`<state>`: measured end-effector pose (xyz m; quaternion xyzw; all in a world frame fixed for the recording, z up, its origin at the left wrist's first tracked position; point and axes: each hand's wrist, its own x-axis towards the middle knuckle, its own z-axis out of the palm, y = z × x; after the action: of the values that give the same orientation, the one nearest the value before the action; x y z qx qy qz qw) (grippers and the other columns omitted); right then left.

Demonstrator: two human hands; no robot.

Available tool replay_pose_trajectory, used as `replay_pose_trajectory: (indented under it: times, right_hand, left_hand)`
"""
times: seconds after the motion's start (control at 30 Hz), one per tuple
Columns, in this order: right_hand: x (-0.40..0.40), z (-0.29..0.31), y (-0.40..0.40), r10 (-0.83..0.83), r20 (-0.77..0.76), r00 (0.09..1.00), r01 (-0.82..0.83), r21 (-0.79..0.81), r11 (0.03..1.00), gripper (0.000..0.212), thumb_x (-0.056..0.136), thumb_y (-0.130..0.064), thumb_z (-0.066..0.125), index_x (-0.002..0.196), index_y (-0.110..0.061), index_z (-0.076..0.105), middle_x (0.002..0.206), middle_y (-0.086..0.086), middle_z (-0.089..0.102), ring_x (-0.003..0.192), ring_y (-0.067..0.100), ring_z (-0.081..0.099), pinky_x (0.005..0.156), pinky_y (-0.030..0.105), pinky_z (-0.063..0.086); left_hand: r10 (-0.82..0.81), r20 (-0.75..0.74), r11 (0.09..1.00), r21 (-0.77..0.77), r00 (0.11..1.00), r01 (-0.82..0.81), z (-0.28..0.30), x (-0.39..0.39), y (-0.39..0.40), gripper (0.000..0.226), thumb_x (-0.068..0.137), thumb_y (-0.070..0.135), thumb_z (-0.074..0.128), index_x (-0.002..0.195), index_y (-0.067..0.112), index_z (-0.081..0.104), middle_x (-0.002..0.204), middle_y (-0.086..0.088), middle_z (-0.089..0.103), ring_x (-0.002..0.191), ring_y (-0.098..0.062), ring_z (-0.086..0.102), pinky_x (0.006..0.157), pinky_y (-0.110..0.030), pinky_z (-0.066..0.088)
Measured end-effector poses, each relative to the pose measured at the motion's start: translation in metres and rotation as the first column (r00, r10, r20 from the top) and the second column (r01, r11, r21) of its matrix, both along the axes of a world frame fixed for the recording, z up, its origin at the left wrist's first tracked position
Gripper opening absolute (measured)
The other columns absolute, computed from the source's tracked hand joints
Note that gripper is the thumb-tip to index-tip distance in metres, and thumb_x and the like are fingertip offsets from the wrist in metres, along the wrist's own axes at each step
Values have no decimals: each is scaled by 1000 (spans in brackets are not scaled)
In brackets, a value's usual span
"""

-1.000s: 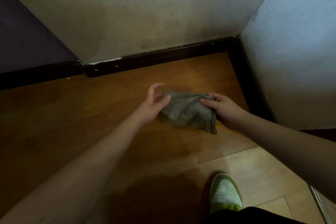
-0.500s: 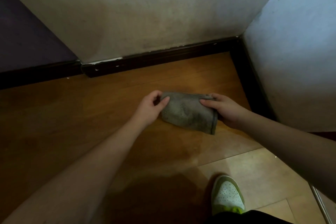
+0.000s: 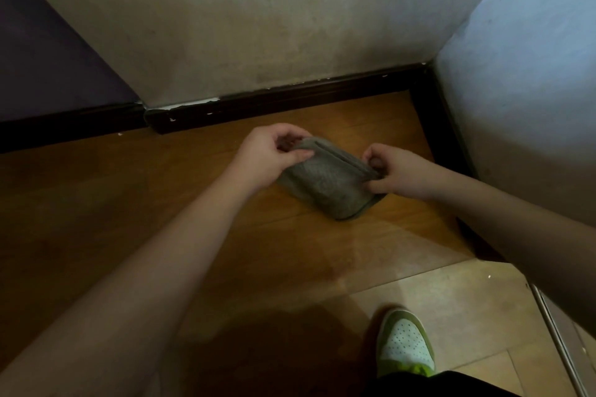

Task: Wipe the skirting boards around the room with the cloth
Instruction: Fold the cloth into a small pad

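Both hands hold a folded grey cloth (image 3: 329, 185) above the wooden floor (image 3: 129, 203), near a corner of the room; the left hand (image 3: 267, 158) pinches its upper left edge between thumb and curled fingers, and the right hand (image 3: 396, 171) pinches the right end the same way — each grip is closed on the fabric. The dark skirting board (image 3: 290, 100) runs along the foot of the stained wall (image 3: 258, 26) just beyond the cloth, not touching it; a green-and-white shoe (image 3: 404, 343) stands on the paler floorboards nearer the camera.
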<state>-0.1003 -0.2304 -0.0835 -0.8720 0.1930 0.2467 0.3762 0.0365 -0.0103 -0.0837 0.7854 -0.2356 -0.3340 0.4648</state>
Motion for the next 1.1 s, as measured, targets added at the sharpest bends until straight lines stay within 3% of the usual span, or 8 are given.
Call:
replay_pose_trajectory:
  times: [0.13,0.27,0.4,0.5,0.67,0.8,0.97,1.1]
  right_hand:
    - [1,7,9,168,97,981,-173,40,984,58,75,-43,81,125,-32,54,109,-17,63,98,-3,60,83,17,51]
    - [-5,6,16,116,283,952,-131,35,991,32,84,-44,69,109,-23,68,99,-6,66,89,6,63,80,36,55]
    - [-8,17,13,58,258,964,-87,100,991,28,92,-36,63,117,-22,62,103,-8,69,94,1,65,81,28,56]
    - [-12,24,17,-116,142,983,45,427,903,30,93,-29,60,120,-16,60,105,-2,72,100,11,69,80,24,54]
    - [-17,26,19,-469,-115,876,354,813,462,43,90,-24,62,131,-10,56,122,11,68,113,27,65,87,33,55]
    - [-19,15,20,-595,-180,783,457,815,355,39,94,-21,55,132,-11,57,125,10,67,115,25,65,91,36,55]
    - [-24,-9,16,-684,-207,699,613,667,425,30,97,-23,58,126,-15,61,119,7,70,106,21,69,78,33,56]
    - [-32,-17,21,-673,-210,709,604,673,427,31,98,-24,56,127,-17,59,122,6,69,111,22,67,86,39,56]
  left_hand:
    - [-201,95,979,-25,975,204,31,-5,-14,28,85,16,76,95,41,70,102,13,67,96,-5,61,82,-27,52]
    - [-254,187,965,-14,949,262,41,-12,-21,31,87,20,74,105,43,65,102,15,65,95,-1,59,81,-24,51]
    - [-122,145,988,-73,982,133,28,-10,-18,25,92,32,68,115,38,62,101,16,63,92,10,57,78,-14,49]
    - [137,6,987,-83,991,-136,-2,-12,-16,26,102,39,48,123,29,61,115,15,61,113,1,56,86,-17,46]
    - [280,-698,958,160,659,-237,-51,-45,3,74,94,74,19,131,23,58,130,-7,64,121,-28,57,113,-50,36]
    - [189,-897,955,74,398,-286,-49,-60,9,88,86,83,14,125,20,62,118,-7,72,113,-27,64,99,-42,48]
    - [259,-736,954,95,626,-284,-44,-37,6,52,86,55,59,122,19,62,111,-6,71,100,-22,67,84,-36,52]
    - [283,-650,958,152,705,-244,-45,-32,8,23,99,30,58,112,13,66,103,-6,73,87,-18,69,79,-32,54]
